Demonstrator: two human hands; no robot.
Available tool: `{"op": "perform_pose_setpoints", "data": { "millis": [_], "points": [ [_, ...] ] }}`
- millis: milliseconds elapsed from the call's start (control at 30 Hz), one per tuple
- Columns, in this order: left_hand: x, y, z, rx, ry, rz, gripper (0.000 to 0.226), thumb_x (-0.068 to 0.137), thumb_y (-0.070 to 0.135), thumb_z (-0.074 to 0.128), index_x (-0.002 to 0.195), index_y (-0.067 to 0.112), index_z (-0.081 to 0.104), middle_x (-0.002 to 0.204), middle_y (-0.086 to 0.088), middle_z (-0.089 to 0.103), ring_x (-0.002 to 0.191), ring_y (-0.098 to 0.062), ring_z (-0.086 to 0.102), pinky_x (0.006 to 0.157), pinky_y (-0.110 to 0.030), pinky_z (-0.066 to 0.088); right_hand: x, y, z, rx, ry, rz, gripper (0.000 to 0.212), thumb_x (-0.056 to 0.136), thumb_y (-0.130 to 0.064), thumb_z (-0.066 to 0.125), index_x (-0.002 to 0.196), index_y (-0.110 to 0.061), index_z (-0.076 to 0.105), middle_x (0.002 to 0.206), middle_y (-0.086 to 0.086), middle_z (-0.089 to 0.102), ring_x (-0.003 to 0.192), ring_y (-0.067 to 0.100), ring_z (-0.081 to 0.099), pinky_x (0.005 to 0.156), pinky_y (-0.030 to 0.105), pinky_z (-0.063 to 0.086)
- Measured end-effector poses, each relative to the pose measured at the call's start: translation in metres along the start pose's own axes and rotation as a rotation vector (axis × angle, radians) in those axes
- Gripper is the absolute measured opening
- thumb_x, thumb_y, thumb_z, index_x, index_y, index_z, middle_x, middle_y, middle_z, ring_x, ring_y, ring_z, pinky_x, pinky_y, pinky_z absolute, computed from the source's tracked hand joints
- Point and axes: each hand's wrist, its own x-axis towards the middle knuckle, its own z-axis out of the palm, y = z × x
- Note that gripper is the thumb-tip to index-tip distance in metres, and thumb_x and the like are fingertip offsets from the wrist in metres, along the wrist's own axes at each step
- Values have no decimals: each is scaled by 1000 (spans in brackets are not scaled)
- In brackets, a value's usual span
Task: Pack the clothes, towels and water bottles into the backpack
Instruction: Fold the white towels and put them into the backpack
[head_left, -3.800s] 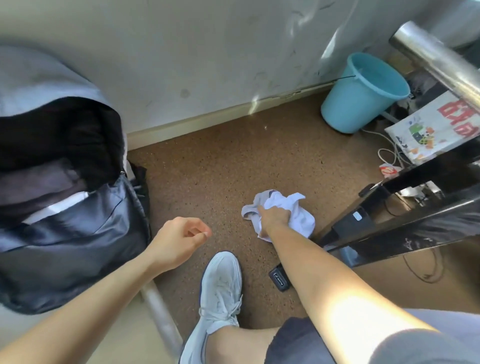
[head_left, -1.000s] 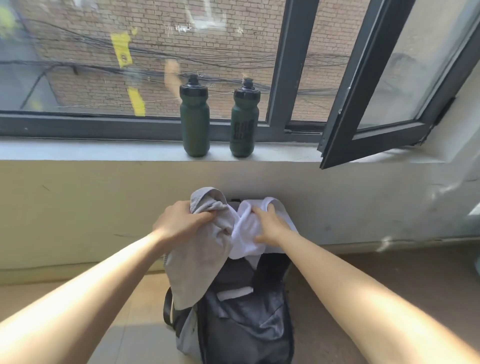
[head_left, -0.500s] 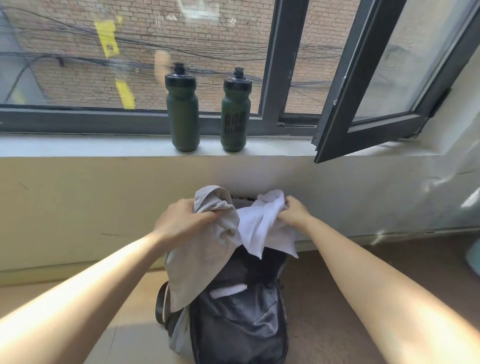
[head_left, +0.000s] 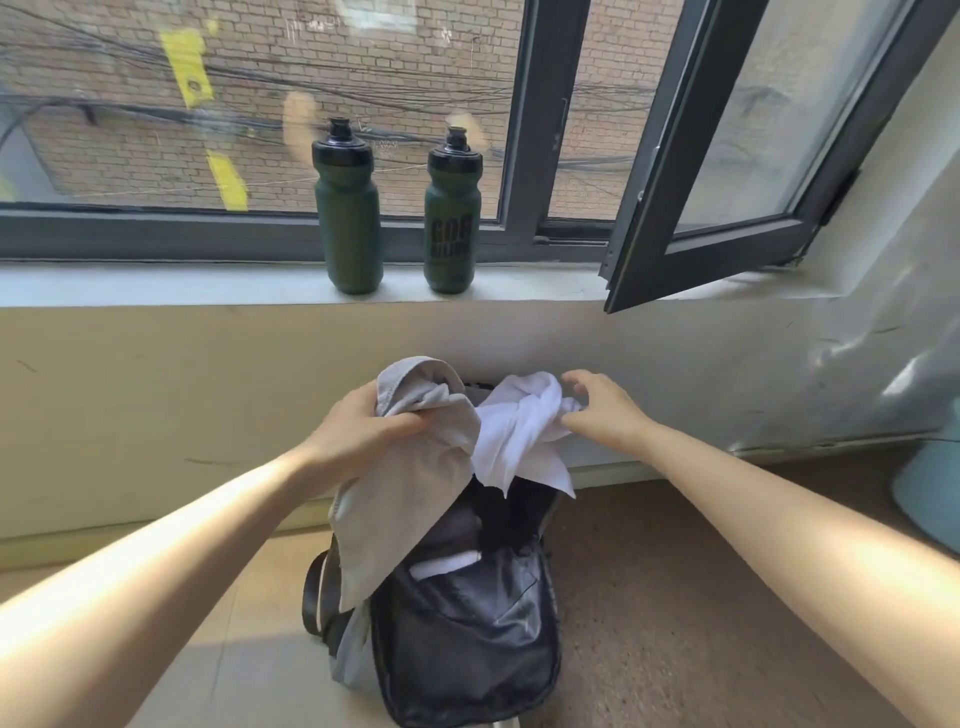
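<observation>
A black and grey backpack (head_left: 457, 623) stands on the floor against the wall, open at the top. My left hand (head_left: 363, 423) grips its grey flap (head_left: 400, 499) and holds it up and to the left. A crumpled white cloth (head_left: 514, 441) hangs over the opening, partly inside. My right hand (head_left: 597, 410) is just right of the cloth with its fingers spread and lifted, the thumb side still touching the fabric. Two dark green water bottles, the left bottle (head_left: 348, 218) and the right bottle (head_left: 451, 218), stand upright on the windowsill (head_left: 156, 286) above.
An open dark window sash (head_left: 727, 171) juts into the room above and right of the backpack. A light blue bucket (head_left: 930, 499) shows at the right edge. Brown floor (head_left: 675, 597) lies to the right, pale floor to the left.
My right hand, which picked the white cloth off the floor and carried it to the backpack's opening, has now let go and opened. My left hand keeps holding the flap.
</observation>
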Motion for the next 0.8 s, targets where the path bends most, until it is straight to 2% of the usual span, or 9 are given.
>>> {"op": "perform_pose_setpoints", "data": {
  "millis": [67, 167, 267, 333, 400, 500, 600, 667, 800],
  "points": [
    [-6, 14, 8, -84, -131, 150, 42, 93, -8, 56, 122, 20, 69, 113, 9, 75, 102, -7, 70, 78, -17, 53, -27, -29, -10, 237, -184, -85, 63, 85, -24, 71, 144, -26, 50, 142, 2, 54, 122, 12, 56, 93, 27, 50],
    [-6, 24, 21, -200, -230, 132, 50, 94, -14, 54, 114, 29, 71, 88, 20, 72, 73, -5, 62, 57, -17, 43, -68, -69, -15, 424, -408, -157, 63, 86, -27, 77, 144, -33, 51, 133, -4, 61, 123, 8, 57, 102, 28, 46],
    [-2, 25, 30, -230, -273, 29, 40, 85, 7, 66, 104, 41, 76, 91, 10, 73, 84, -21, 56, 60, -32, 36, -89, -81, -7, 525, -289, -207, 37, 89, -18, 74, 124, -19, 67, 117, 15, 71, 111, 21, 68, 103, 39, 50],
    [-1, 25, 33, -283, -308, -39, 21, 77, 20, 69, 96, 23, 78, 87, -9, 69, 82, -30, 54, 64, -35, 37, -98, -77, -3, 590, -273, -197, 22, 92, -6, 70, 114, -9, 70, 105, 10, 75, 97, 8, 70, 88, 24, 56],
    [3, 19, 36, -323, -331, -114, 48, 70, 37, 82, 90, -3, 65, 84, -21, 54, 82, -33, 41, 69, -43, 34, -104, -72, -4, 590, -299, -189, 19, 92, -2, 69, 110, -5, 70, 99, 5, 74, 90, 2, 70, 77, 15, 52],
    [2, 21, 41, -364, -309, -97, 45, 92, 37, 69, 116, -1, 68, 104, -31, 68, 96, -35, 59, 83, -50, 42, -101, -64, -5, 554, -326, -135, 51, 82, -31, 84, 116, 1, 64, 110, 21, 71, 106, 23, 72, 84, 28, 55],
    [2, 26, 45, -393, -234, -104, 29, 107, 23, 51, 123, 12, 71, 117, -17, 76, 114, -34, 70, 96, -46, 51, -98, -63, -5, 461, -316, -175, 72, 69, -65, 83, 126, -24, 65, 126, 10, 67, 119, 20, 65, 105, 40, 52],
    [3, 29, 47, -329, -210, -74, 32, 96, 28, 59, 120, 11, 74, 114, -14, 77, 114, -34, 71, 95, -46, 52, -97, -64, -9, 521, -209, -225, 52, 77, -56, 81, 120, -29, 68, 123, 0, 68, 112, 6, 65, 99, 29, 51],
    [0, 39, 51, -196, -163, -6, 26, 91, 34, 72, 100, 12, 81, 100, -7, 80, 93, -19, 73, 87, -39, 55, -95, -67, -13, 646, -64, -302, 21, 98, -21, 67, 100, -1, 73, 85, -1, 70, 77, 5, 61, 71, 18, 47]
  ]
}}
